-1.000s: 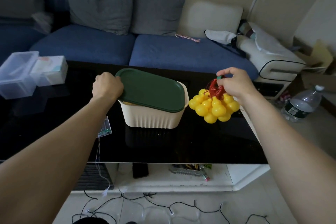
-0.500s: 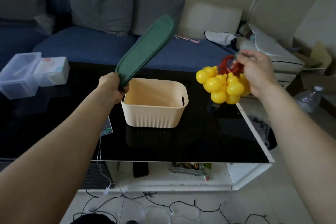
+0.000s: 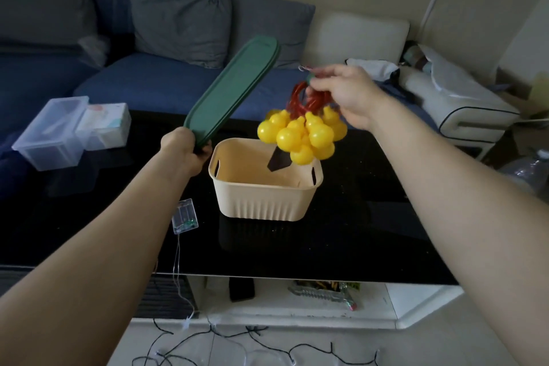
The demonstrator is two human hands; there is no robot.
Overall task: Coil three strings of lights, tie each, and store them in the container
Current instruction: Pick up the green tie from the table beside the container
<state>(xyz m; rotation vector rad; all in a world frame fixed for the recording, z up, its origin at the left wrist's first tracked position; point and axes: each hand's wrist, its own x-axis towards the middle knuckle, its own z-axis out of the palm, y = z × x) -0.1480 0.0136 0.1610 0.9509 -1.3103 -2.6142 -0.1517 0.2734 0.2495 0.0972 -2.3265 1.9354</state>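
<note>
Yellow-bulb light string [image 3: 301,135], coiled into a bunch with its red wire [image 3: 309,99] looped at the top, is hanging from my right hand [image 3: 346,95] just above the far right part of the cream ribbed plastic basket [image 3: 264,196]. My right fingers are curling tight around the red loops, so the bulbs are dangling over the basket's open mouth without touching its rim. My left hand [image 3: 185,151] is gripping one end of the flat dark green plastic lid [image 3: 234,90], fingers wrapped round its edge, and is holding it tilted up and away just left of the basket. The basket is sitting on the glossy black table [image 3: 356,232]. Left of the basket, near the table's front edge, a clear battery box [image 3: 184,216] is lying with a thin wire trailing off the table. Far to the basket's left, a clear plastic tub [image 3: 50,132] is standing beside a white tissue box [image 3: 104,125]. Below the basket, on the floor, a dark-wired string [image 3: 252,345] is lying uncoiled.
</note>
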